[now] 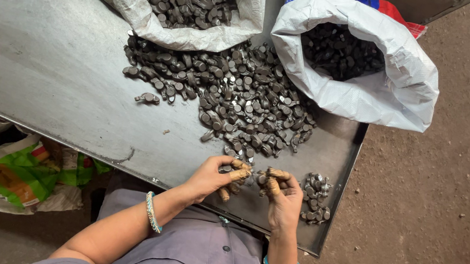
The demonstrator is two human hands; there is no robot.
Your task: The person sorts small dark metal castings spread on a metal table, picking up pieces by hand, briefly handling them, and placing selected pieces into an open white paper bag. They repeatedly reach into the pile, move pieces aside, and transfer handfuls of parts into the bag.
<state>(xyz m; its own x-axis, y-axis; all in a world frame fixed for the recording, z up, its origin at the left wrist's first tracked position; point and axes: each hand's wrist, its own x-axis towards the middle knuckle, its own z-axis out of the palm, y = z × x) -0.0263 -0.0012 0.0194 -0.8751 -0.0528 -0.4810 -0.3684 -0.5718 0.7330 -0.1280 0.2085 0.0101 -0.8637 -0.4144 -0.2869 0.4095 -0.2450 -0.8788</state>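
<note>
Seated at a steel tray (50, 60), a worker holds small dark metal parts (259, 178) at the tray's near edge. The left hand (213, 177) curls shut around a few pieces, fingertips wrapped in tan tape — likely a guard against rough edges. The right hand (281, 198), taped the same way, pinches one or more parts between thumb and fingers, just beside the left. A big heap (233, 97) of like parts spills from an open white sack (193, 34) at the tray's far side; a second sack (380, 77) stands on the right, also holding parts. A small pile (315, 197) lies apart by the right hand — seemingly kept separate from the heap.
</note>
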